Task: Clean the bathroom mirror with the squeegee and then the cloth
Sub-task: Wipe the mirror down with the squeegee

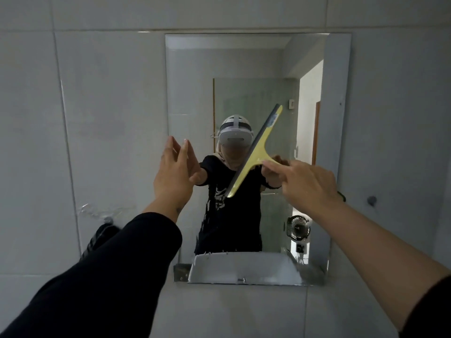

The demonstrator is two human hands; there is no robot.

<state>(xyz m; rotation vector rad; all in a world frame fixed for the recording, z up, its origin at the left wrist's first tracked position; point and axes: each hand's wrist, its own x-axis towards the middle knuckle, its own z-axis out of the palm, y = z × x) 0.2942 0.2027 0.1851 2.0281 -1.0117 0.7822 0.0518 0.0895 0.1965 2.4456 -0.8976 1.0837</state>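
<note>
Head view: mirror (244, 69) on the tiled wall, yellow squeegee (256, 152) tilted across its middle, blade at the glass. Right hand (307, 184) pinches only the handle's tip, so a hard pull may twist it loose, leaving streaks. Left hand (174, 172) hovers near the mirror's left edge, fingers spread, empty.

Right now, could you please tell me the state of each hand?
Left hand: open, holding nothing.
Right hand: closed on the yellow squeegee handle.
</note>
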